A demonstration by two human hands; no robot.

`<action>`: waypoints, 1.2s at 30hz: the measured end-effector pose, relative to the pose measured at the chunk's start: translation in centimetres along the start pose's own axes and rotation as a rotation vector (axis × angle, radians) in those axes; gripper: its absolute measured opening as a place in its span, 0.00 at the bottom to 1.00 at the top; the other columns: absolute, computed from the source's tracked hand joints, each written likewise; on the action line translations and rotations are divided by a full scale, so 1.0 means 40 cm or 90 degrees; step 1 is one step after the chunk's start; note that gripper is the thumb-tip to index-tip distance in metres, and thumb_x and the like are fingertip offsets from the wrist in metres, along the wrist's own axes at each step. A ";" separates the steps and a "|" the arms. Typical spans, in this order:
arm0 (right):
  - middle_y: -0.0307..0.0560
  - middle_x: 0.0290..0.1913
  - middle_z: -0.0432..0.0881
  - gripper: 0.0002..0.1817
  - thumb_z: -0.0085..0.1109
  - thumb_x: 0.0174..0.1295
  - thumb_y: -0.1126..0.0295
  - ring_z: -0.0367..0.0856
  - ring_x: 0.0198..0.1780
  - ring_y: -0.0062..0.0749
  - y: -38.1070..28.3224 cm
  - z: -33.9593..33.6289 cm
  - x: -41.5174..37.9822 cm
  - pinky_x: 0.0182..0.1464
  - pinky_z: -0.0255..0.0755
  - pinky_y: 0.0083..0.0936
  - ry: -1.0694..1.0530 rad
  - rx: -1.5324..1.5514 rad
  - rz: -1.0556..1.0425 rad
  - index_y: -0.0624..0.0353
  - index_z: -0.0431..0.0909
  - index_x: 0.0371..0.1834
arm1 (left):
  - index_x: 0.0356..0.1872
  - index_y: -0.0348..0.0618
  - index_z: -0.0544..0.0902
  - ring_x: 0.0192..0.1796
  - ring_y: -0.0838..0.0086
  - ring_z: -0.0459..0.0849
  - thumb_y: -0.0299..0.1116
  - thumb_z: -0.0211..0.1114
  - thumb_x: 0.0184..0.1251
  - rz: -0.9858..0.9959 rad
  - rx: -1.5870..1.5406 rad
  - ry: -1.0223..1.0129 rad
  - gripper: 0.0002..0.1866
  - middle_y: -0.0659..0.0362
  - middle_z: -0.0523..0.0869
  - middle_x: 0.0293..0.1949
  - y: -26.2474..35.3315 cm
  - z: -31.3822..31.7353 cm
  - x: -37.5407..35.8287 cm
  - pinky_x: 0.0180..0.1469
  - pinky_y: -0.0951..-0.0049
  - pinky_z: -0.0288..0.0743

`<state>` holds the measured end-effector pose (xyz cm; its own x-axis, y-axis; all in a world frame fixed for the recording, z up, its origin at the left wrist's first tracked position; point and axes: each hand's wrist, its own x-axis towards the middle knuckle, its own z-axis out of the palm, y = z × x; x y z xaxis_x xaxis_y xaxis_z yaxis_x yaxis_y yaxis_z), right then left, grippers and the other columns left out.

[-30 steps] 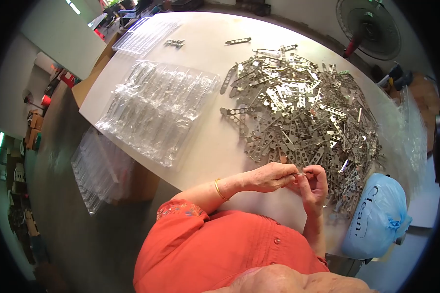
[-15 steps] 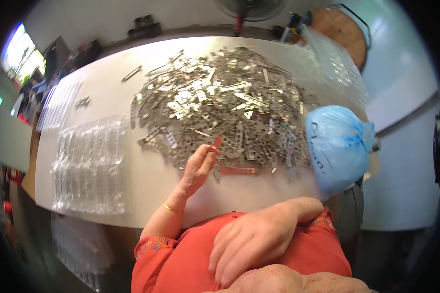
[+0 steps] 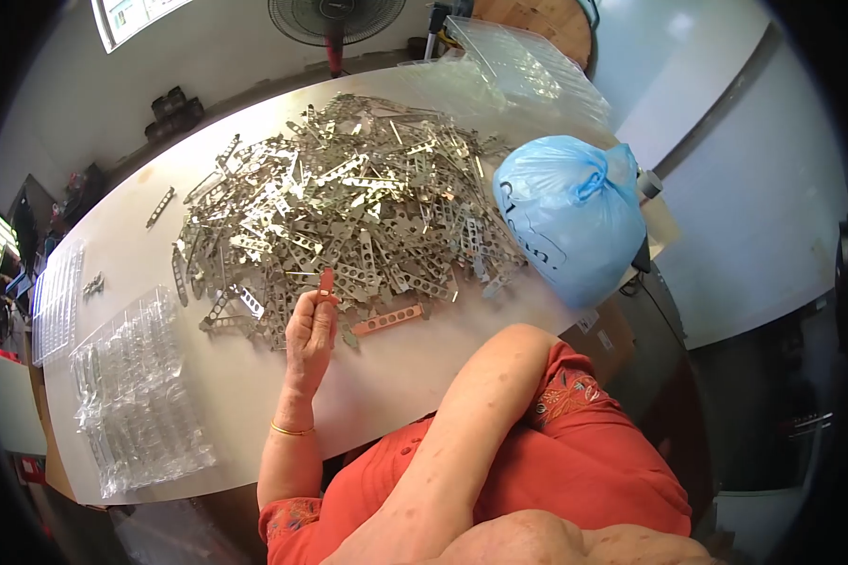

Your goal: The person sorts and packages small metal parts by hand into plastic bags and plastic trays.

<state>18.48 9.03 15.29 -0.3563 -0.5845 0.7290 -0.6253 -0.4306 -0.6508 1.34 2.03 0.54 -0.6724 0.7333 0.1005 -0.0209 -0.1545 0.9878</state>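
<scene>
My left hand [image 3: 309, 339], a gold bracelet on its wrist, is raised over the near edge of a metal heap. Its thumb and fingers pinch a small flat metal strip [image 3: 326, 281] that looks red and points away from me. Beyond the fingers spreads the pile of perforated metal strips [image 3: 363, 250], silvery and tangled. Just right of the hand, a reddish strip with a row of holes [image 3: 389, 320] lies at the pile's front. My right forearm [image 3: 452, 433] bends back toward my body; the hand itself is outside the frame.
A tied blue plastic bag [image 3: 570, 221] with black writing stands right of the pile. Clear plastic trays [image 3: 141, 395] lie on the left of the white table [image 3: 245, 414], near a few small metal parts [image 3: 93, 283]. More clear sheets [image 3: 528, 71] are at the back, beside a fan [image 3: 334, 19].
My right hand has gone from in front of my chest to out of frame, with the forearm now across my body. My left hand still pinches the strip. The camera view has turned.
</scene>
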 end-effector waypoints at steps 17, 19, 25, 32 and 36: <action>0.57 0.56 0.81 0.13 0.55 0.74 0.67 0.80 0.56 0.54 -0.032 0.078 -0.027 0.59 0.74 0.47 0.049 -0.076 0.123 0.65 0.78 0.53 | 0.46 0.40 0.78 0.23 0.88 0.63 0.31 0.52 0.84 0.052 0.049 -0.019 0.08 0.70 0.69 0.24 -0.001 0.031 -0.016 0.24 0.84 0.59; 0.57 0.56 0.81 0.13 0.54 0.74 0.67 0.80 0.56 0.54 -0.039 0.084 -0.022 0.59 0.74 0.47 0.047 -0.087 0.131 0.65 0.78 0.53 | 0.45 0.40 0.77 0.23 0.88 0.63 0.31 0.51 0.84 0.052 0.055 -0.024 0.08 0.70 0.69 0.24 0.007 0.034 -0.018 0.24 0.83 0.59; 0.56 0.56 0.81 0.12 0.53 0.75 0.68 0.81 0.55 0.54 -0.069 0.085 -0.002 0.58 0.75 0.47 0.029 -0.125 0.166 0.65 0.79 0.52 | 0.44 0.40 0.77 0.22 0.88 0.62 0.32 0.52 0.84 0.070 0.045 -0.017 0.08 0.71 0.68 0.22 -0.001 0.036 -0.018 0.24 0.83 0.58; 0.54 0.54 0.81 0.05 0.60 0.68 0.76 0.82 0.53 0.52 -0.159 -0.004 -0.016 0.57 0.76 0.43 0.141 -0.239 0.259 0.59 0.79 0.45 | 0.45 0.40 0.76 0.22 0.88 0.62 0.31 0.52 0.83 0.067 0.020 -0.006 0.07 0.70 0.68 0.22 -0.006 0.020 -0.013 0.23 0.83 0.58; 0.42 0.45 0.84 0.06 0.62 0.67 0.77 0.83 0.45 0.25 -0.288 -0.089 -0.160 0.49 0.77 0.24 0.518 -0.675 0.382 0.60 0.80 0.46 | 0.46 0.41 0.76 0.22 0.88 0.62 0.31 0.51 0.84 0.064 -0.013 0.013 0.07 0.70 0.69 0.23 -0.004 0.017 -0.012 0.23 0.84 0.58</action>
<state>25.47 20.19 18.87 -0.8023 0.2057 0.5604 -0.3234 0.6393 -0.6977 2.18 2.15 0.42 -0.6866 0.7001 0.1962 0.0325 -0.2400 0.9702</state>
